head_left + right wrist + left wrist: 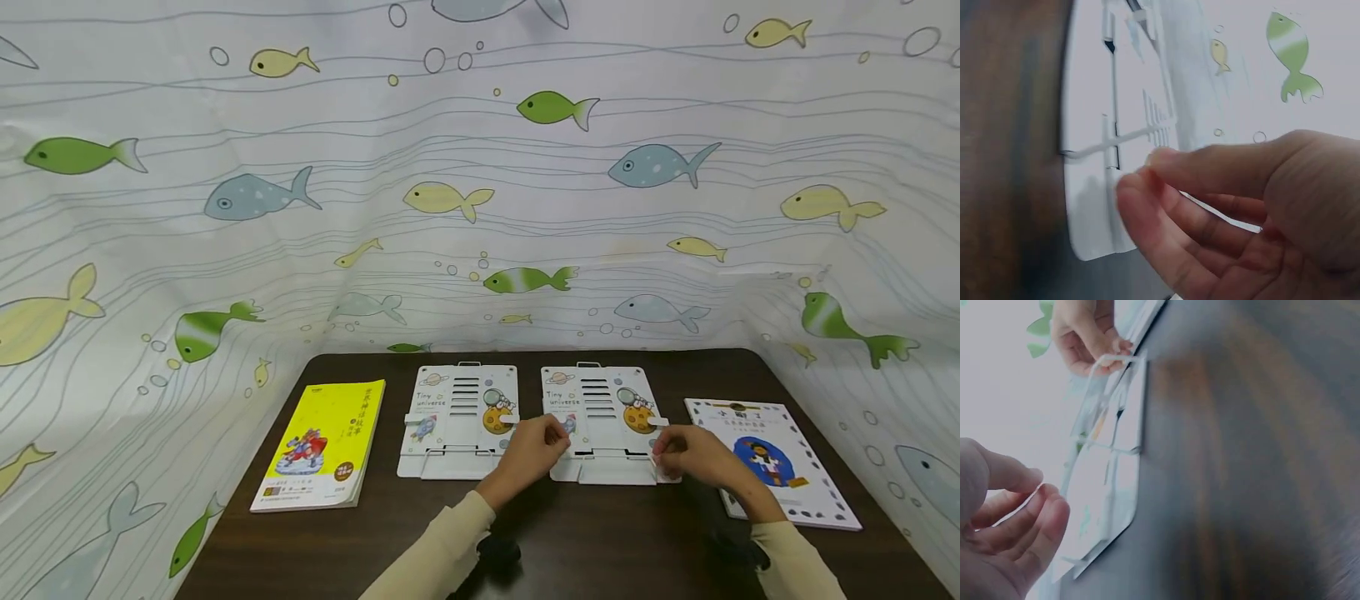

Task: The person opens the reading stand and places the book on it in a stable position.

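Note:
Two white book stands with "Tiny universe" space prints stand side by side, the left stand (pixel 465 425) and the right stand (pixel 600 429). My left hand (pixel 534 450) hovers at the right stand's lower left edge. Its fingers (pixel 1050 519) curl loosely toward the thumb, with nothing seen between them. At the stand's lower right corner is my right hand (pixel 693 454), thumb and fingertips (pixel 1138 200) drawn together. A wire page holder (pixel 1129 136) crosses the ledge right beside them. I cannot tell whether they pinch it.
A thick yellow book (pixel 322 442) lies at the left of the dark table (pixel 585 542). On the right, a white book (pixel 772 458) with a blue round picture lies beyond my right hand. A fish-print cloth (pixel 525 233) walls in the back and sides.

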Tool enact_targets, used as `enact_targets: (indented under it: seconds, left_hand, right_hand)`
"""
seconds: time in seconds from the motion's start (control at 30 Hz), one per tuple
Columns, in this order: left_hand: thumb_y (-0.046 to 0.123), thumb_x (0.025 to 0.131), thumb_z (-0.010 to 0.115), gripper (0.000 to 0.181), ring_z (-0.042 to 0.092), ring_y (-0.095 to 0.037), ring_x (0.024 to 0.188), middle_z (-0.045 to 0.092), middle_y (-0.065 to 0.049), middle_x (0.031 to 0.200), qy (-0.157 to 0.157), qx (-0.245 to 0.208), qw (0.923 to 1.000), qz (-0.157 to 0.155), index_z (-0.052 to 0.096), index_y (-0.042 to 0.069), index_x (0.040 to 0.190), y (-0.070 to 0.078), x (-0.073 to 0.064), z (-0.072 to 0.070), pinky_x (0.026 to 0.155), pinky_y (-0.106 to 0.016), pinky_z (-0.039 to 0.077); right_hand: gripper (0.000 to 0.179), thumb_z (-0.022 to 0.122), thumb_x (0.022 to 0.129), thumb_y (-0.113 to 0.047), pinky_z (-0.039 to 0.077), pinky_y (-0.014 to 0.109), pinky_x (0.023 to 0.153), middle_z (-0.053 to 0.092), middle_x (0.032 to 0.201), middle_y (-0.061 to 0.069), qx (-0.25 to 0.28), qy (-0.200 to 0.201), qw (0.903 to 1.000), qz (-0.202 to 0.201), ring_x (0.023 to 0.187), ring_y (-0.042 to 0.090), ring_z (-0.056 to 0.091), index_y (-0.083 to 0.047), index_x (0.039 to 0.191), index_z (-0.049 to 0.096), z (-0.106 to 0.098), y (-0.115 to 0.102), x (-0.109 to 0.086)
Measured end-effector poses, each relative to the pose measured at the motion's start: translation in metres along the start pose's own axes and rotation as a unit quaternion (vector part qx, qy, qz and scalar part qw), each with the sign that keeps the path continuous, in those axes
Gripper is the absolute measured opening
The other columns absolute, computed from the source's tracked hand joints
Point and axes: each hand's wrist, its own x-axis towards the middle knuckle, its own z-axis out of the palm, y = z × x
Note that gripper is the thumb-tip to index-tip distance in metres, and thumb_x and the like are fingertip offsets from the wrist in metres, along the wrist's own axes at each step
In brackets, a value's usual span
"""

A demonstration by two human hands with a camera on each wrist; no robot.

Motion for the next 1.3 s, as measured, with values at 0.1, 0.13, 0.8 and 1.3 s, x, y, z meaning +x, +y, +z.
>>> enact_targets:
  seconds: [0.1,0.13,0.8,1.3]
  left_hand:
    - [0.008,0.1,0.072,0.005,0.057,0.0,0.071,0.075,-0.005,0.086,0.02,-0.003,0.9997,-0.017,0.076,0.006,0.096,0.0,0.007,-0.006,0.064,-0.019,0.049]
    - [0.008,0.1,0.072,0.006,0.057,-0.001,0.071,0.075,-0.005,0.086,0.024,-0.006,0.9994,-0.022,0.076,0.006,0.097,0.0,0.01,-0.007,0.064,-0.019,0.049]
    - [0.006,0.099,0.07,0.016,0.065,-0.018,0.077,0.073,-0.016,0.092,0.066,0.057,0.9939,-0.068,0.073,-0.008,0.105,-0.014,0.035,-0.002,0.069,-0.028,0.054]
    - [0.015,0.097,0.069,0.036,0.031,-0.004,0.046,0.033,0.01,0.055,0.111,0.052,0.9909,-0.055,0.051,0.014,0.065,-0.082,0.06,0.04,0.043,-0.021,0.023]
  right_hand:
    - [0.008,0.07,0.099,-0.005,0.063,0.039,0.069,0.071,0.087,0.009,-0.008,0.035,0.9994,0.0,0.075,0.02,0.07,0.002,0.102,0.069,-0.007,-0.003,0.005]
    - [0.009,0.069,0.1,-0.006,0.064,0.039,0.069,0.072,0.088,0.009,-0.012,0.047,0.9988,0.002,0.074,0.019,0.07,0.002,0.102,0.069,-0.008,-0.003,0.007]
    - [0.039,0.06,0.107,-0.022,0.057,0.056,0.085,0.066,0.121,0.036,-0.087,0.142,0.9847,0.053,0.104,0.047,0.066,0.013,0.124,0.064,-0.008,0.017,0.046]
    - [0.048,0.053,0.11,-0.024,0.054,0.058,0.095,0.06,0.136,0.038,-0.039,0.147,0.9808,0.122,0.115,0.047,0.062,0.016,0.135,0.06,0.004,0.017,0.061]
